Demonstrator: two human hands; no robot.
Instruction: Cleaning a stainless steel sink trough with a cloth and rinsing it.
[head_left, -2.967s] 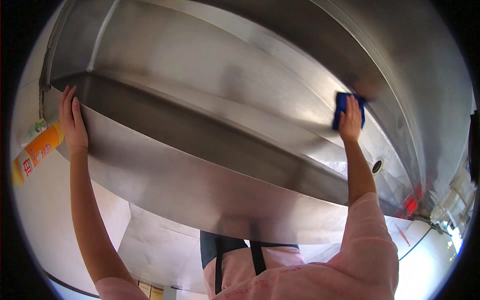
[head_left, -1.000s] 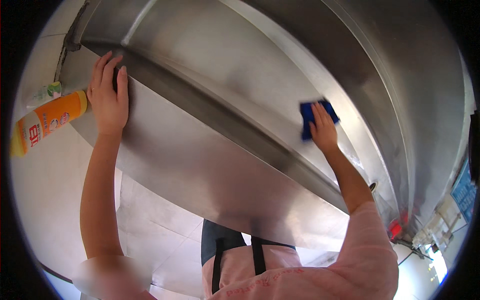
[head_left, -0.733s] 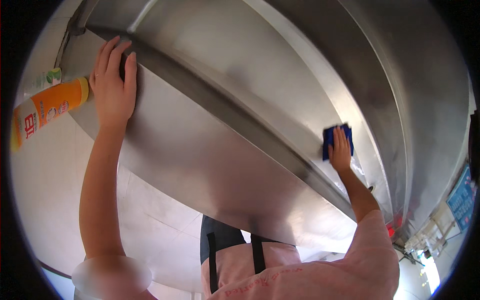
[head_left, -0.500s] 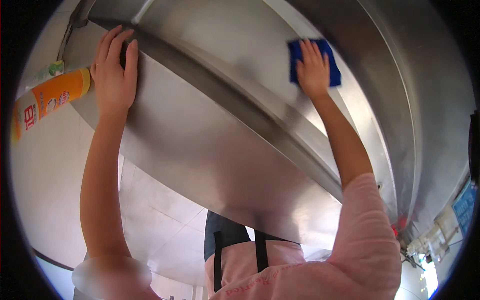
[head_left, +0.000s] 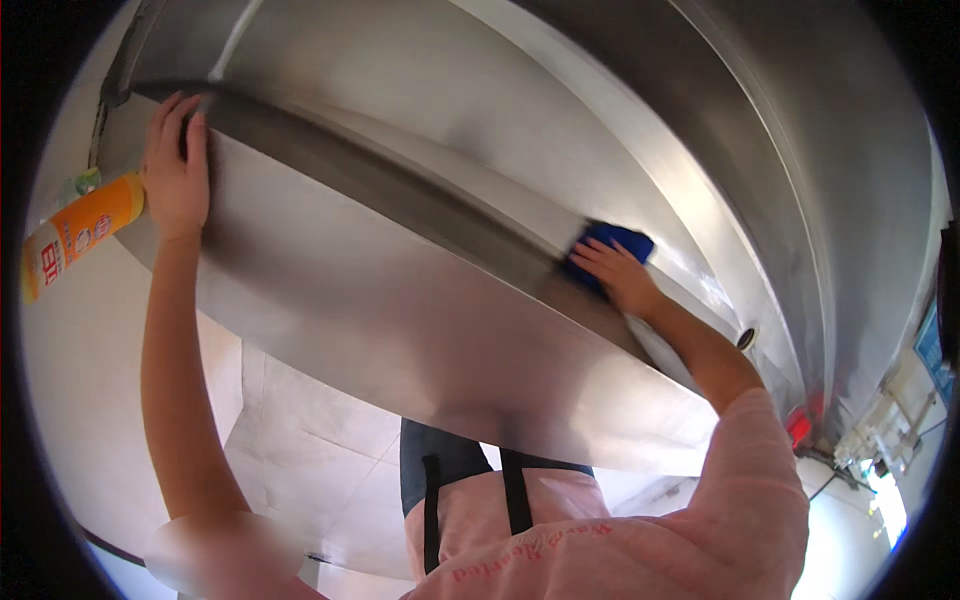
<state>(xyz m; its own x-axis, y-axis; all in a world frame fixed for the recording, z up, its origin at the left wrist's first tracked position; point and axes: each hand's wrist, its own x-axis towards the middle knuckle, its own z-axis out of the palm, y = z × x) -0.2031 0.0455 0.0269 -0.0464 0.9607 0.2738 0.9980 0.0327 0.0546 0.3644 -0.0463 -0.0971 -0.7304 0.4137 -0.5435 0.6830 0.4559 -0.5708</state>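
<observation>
My left hand (head_left: pixel 177 175) rests over the top edge of the stainless-steel trough's front wall (head_left: pixel 420 300), its fingers slightly apart and curved over the edge, holding no loose object. Just left of it lies an orange-and-white bottle (head_left: pixel 85 230), with a small green-and-white item (head_left: pixel 85 183) partly hidden behind. My right hand (head_left: pixel 620 275) presses a blue cloth (head_left: pixel 630 240) onto the inner steel surface beside the long dark channel, fingers extended across the cloth. A round drain hole (head_left: pixel 746 339) shows to the right of my right forearm.
A broad curved steel panel (head_left: pixel 840 200) spans the right. At its lower end are a red object (head_left: pixel 800 428) and pale fittings (head_left: pixel 870 445). A blue sign (head_left: pixel 932 345) hangs at the far right edge. White tiles (head_left: pixel 320 420) show below the steel wall.
My right hand with the cloth has moved down from its higher place half a second ago, having travelled up and down earlier. My left hand stays on the edge while the view shifts slightly.
</observation>
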